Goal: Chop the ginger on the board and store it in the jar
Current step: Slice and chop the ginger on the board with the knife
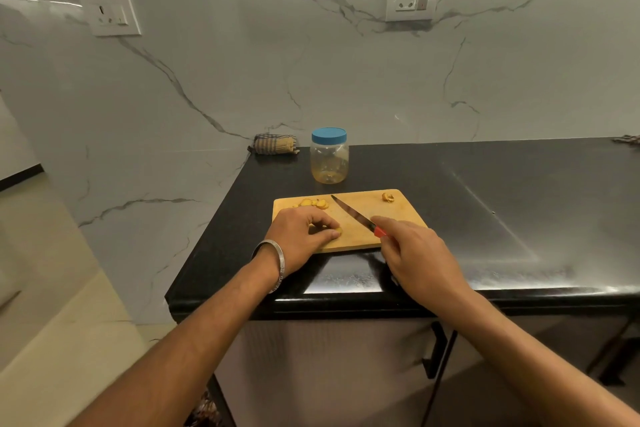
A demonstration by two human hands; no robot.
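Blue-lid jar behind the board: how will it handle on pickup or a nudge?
The jar looks like clear thin plastic and nearly empty, so it is probably light and may flex under a firm squeeze. Standing upright on the glossy black counter, it would likely slide at a low push and could tip if pushed near its lid, which is on.

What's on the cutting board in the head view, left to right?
Ginger slices → left hand holding a ginger piece → knife → right hand gripping its red handle. The ginger scrap sits at the board's far right corner.
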